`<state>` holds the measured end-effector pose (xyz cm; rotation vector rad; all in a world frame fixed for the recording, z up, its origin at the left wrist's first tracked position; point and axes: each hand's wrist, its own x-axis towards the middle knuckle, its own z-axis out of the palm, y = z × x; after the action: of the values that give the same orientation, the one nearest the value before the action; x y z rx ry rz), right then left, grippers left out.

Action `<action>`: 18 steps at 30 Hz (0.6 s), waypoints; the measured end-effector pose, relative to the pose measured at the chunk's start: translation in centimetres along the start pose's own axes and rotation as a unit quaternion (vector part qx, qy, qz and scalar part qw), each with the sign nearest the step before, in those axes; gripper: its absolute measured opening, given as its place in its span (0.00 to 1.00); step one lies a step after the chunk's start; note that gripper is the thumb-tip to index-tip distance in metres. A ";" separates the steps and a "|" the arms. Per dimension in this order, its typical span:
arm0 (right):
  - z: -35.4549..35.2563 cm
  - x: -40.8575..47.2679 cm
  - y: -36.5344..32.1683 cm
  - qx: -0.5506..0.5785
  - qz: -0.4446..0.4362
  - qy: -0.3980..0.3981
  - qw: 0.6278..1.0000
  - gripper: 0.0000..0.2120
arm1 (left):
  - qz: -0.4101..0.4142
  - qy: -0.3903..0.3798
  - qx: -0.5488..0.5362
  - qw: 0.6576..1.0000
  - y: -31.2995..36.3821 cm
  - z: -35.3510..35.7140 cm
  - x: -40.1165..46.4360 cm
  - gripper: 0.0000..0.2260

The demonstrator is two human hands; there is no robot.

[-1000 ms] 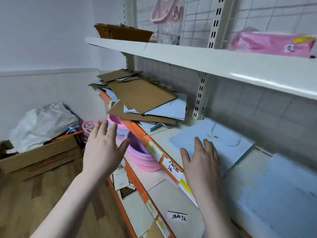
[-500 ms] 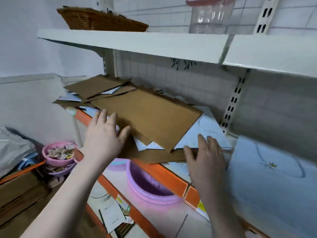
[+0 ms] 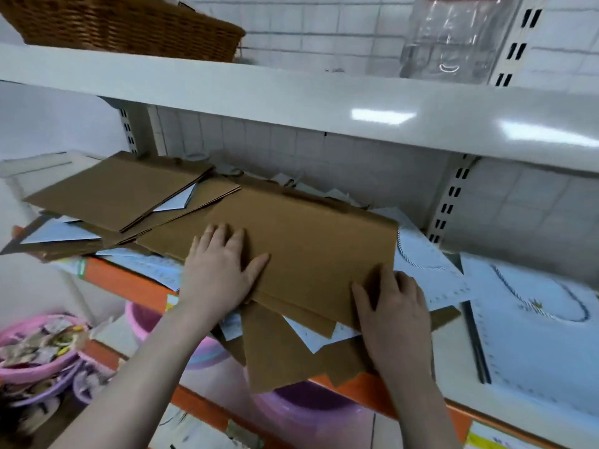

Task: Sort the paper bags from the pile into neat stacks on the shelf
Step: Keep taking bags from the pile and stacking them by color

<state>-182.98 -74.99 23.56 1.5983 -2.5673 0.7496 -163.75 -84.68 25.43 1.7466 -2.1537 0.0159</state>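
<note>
Right now I press my left hand (image 3: 220, 270) flat on the top brown bag (image 3: 308, 247) of the pile (image 3: 136, 202) at the shelf (image 3: 453, 367) front edge; my right hand (image 3: 393, 314) grips its near corner.

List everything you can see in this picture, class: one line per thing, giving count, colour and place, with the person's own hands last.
flat brown paper bags: several, brown, untidy pile on the middle shelf
flat pale blue paper bags: several, pale blue; some in the pile, others lying at right
white shelf board: one, white, above the pile
woven wicker basket: one, brown, top shelf, left
clear plastic container: one, transparent, top shelf, right
plastic basins: several, pink and purple, below the pile
left hand: flat on the top brown bag
right hand: on that bag's near right corner
</note>
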 end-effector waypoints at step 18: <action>0.2 2.2 0.6 0.123 0.030 0.024 0.992 0.32 | -0.066 -0.114 0.088 0.987 2.8 0.7 1.5 0.41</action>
<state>-184.52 -76.73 23.73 1.5449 -2.5834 1.1352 -166.83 -85.64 25.84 2.0808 -2.2466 -0.0299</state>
